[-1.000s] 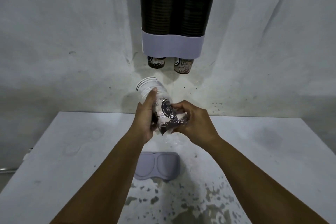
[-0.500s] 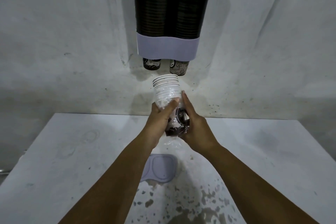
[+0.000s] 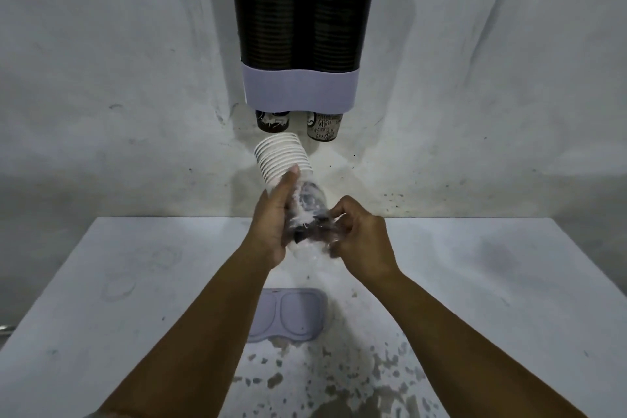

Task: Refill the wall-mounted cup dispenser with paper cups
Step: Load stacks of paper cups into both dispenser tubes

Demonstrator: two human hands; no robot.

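Head view: both hands are up in front of the wall, over the tabletop (image 3: 118, 282). The left hand (image 3: 271, 224) is wrapped around a stack of paper cups (image 3: 283, 159), thumb up along the side, rims pointing up and away toward the dispenser (image 3: 300, 27). The right hand (image 3: 359, 241) has its fingers curled in, pinching the clear plastic sleeve (image 3: 310, 217) bunched around the lower end of the stack. The upper rims are already bare; the bottom half is wrapped.

The dispenser hangs on the wall above: a dark twin tube with a pale band at the bottom, and one printed cup poking out of each outlet. Both tubes look fairly full of dark stacked cups, though the top is out of frame, so I can't tell the headroom. The stack sits just below the left outlet, not touching it.

A pale lid (image 3: 291, 316) with two oval recesses lies flat on the tabletop, near the person; probably the dispenser's top cover.

Step in hand, my read: unwrapping the stack. Next: strip the sleeve off fully, drop it, then lift the stack to the open top and feed it in base-down. Keep the stack squeezed lightly so the cups don't splay or slide apart.
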